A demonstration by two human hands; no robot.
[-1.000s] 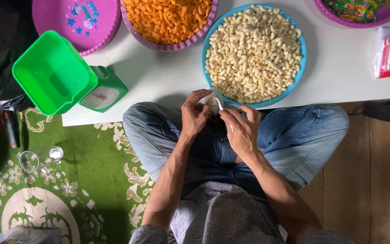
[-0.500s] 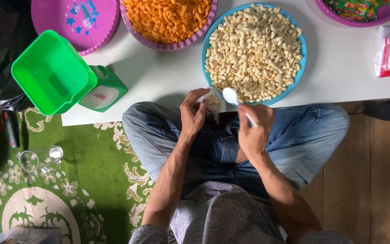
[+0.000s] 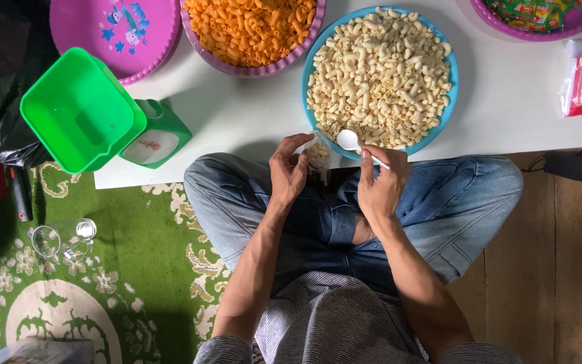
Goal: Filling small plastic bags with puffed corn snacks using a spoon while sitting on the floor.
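White spoon (image 3: 349, 140) pinched in your right hand (image 3: 380, 187), at blue bowl (image 3: 448, 101) rim; left hand (image 3: 289, 172) grips small clear bag (image 3: 318, 154), partly filled. Bowl full, much left.

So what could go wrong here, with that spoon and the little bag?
The small clear bag, pinched in the left hand, has a narrow mouth, so pale macaroni could spill off the white spoon in the right hand onto the jeans. The blue bowl sits near the table edge, and a nudge might tip it. The bag could also slip from that light grip.
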